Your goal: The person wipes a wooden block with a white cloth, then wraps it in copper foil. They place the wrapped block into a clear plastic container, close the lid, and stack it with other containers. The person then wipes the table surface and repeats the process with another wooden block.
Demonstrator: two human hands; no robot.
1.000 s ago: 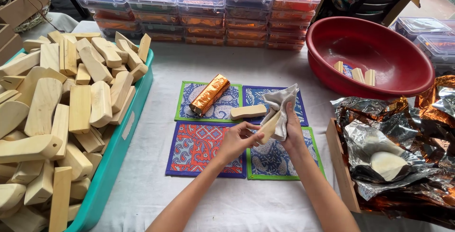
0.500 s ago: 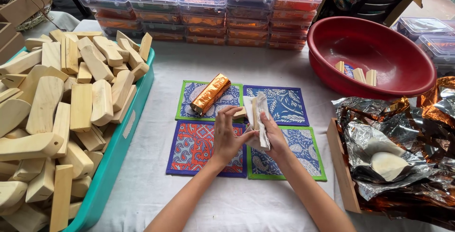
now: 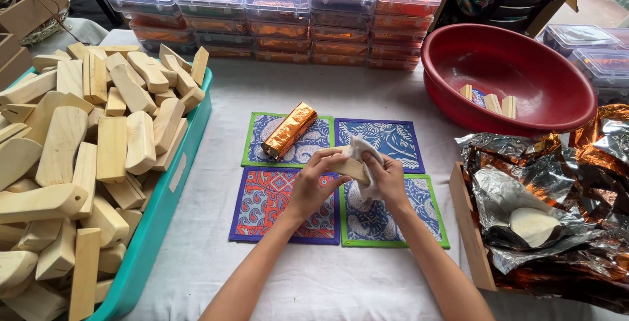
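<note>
Head view: over the patterned mats (image 3: 393, 139), the left hand (image 3: 313, 185) grips a wooden block (image 3: 348, 166) while the right hand (image 3: 386, 178) presses a white cloth (image 3: 362, 151) around it. Wiping seems underway; the next move likely calls for turning the block.

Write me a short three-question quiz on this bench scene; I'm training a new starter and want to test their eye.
1. True or false: the copper foil-wrapped block lies on a green-edged patterned mat.
2. What do both hands hold? A) pale wooden block and white cloth B) red plastic basin C) clear lidded box
3. Fill in: the heap of bare wooden blocks sits in a ____ tray.

Key: 1 true. 2 A: the left hand grips the pale wooden block, the right hand presses the white cloth on it. 3 teal.
</note>
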